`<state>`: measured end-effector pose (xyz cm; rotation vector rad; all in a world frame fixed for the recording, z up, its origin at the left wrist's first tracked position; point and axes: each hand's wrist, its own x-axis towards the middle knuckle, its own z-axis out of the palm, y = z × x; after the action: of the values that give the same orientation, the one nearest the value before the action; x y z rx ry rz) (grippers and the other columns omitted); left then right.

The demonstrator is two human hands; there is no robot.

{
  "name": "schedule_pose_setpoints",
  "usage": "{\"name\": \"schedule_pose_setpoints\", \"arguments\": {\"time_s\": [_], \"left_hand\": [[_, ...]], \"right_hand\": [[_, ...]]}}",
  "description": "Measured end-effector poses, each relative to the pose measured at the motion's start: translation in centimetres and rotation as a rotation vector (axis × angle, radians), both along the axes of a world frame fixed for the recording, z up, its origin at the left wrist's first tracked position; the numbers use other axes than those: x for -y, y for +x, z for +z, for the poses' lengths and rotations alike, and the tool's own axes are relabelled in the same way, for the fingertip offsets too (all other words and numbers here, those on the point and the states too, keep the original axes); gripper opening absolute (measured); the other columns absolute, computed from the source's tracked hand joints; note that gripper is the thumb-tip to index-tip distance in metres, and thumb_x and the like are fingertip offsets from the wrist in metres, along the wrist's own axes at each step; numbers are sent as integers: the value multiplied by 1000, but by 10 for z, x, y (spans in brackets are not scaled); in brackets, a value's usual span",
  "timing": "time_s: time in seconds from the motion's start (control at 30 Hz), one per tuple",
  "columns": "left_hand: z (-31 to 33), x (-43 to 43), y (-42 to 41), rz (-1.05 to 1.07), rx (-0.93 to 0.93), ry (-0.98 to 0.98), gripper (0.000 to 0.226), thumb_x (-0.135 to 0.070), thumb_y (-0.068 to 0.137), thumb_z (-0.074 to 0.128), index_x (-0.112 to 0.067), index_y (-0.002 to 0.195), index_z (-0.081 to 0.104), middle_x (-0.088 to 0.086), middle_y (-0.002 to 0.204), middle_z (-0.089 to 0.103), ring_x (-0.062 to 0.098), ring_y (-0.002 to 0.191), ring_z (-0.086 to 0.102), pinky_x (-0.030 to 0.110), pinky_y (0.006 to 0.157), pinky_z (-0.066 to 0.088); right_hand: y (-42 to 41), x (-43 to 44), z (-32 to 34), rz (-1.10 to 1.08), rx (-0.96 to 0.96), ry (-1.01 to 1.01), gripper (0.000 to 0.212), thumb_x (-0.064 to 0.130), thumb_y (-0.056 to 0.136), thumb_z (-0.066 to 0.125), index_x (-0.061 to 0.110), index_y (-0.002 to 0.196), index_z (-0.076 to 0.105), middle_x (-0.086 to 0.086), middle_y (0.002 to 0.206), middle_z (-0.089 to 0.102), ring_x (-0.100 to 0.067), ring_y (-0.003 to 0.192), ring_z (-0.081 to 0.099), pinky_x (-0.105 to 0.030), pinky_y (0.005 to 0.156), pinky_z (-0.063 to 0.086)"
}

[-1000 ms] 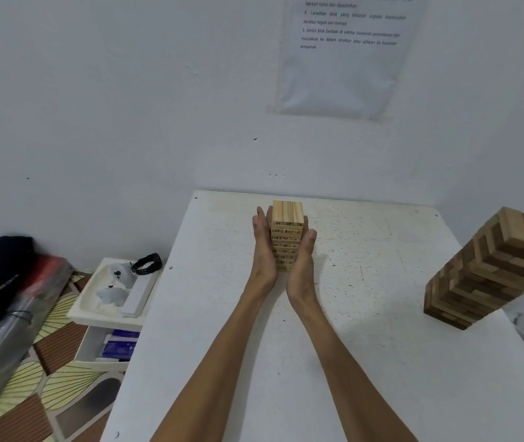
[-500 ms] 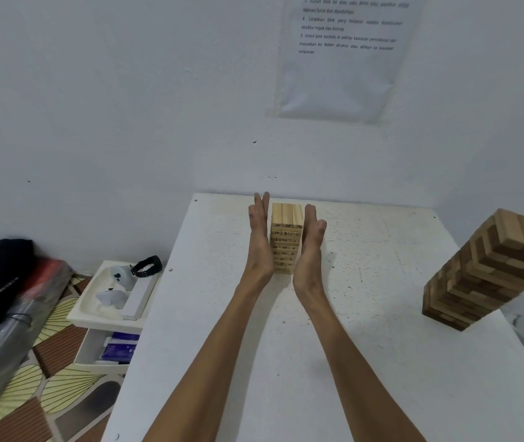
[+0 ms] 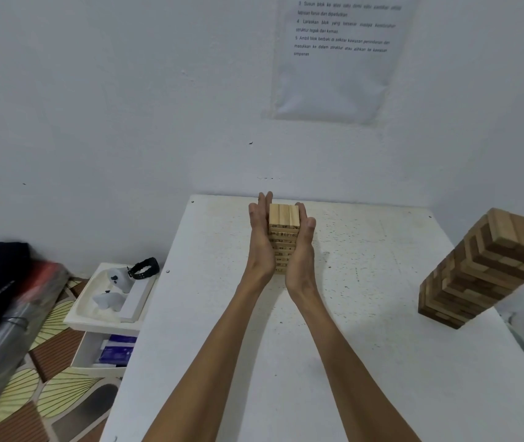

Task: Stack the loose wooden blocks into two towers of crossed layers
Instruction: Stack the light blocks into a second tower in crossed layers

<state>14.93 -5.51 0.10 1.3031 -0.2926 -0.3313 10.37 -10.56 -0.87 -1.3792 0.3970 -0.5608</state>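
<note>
Wooden blocks all seem to be stacked: the pale tower [image 3: 284, 239] stands at the far middle of the white worktop [image 3: 343, 362], and the darker tower [image 3: 483, 266] near its right edge. My left hand [image 3: 262, 240] and right hand [image 3: 302, 253] form a flat grip clamped on the pale tower's two sides. I see no loose blocks, so I judge only squaring remains.

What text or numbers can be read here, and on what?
Sheet on the wall, partly legible, rest blurred:
"Susun blok ke atas satu demi satu"
"struktur tegak dan kemas"
"5 Ambil blok berbaki di sekitar kawasan"
"masukkan ke dalam struktur atau alihkan ke kawasan simpanan"
Small light tower: numbers stamped on block ends, too small to read.
Dark tower: none.
</note>
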Motion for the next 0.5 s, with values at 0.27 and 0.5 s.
{"name": "schedule_pose_setpoints", "arguments": {"time_s": [0.27,0.5], "left_hand": [[-6,-1,-1,-27,-19,-5,80,-72,93,10,-32,159,30,-7,145,57,1,123,61,20,99,51],[-9,0,-3,-12,-56,6,87,-87,88,15,-38,157,32,-2,150,54,13,135,54,43,120,36]], "right_hand": [[1,5,-5,8,5,26,91,84,84,19,32,159,27,12,137,59,2,118,62,-18,90,52],[1,0,-13,11,-16,41,84,75,88,16,32,159,28,3,144,57,-1,121,60,-19,92,52]]}}
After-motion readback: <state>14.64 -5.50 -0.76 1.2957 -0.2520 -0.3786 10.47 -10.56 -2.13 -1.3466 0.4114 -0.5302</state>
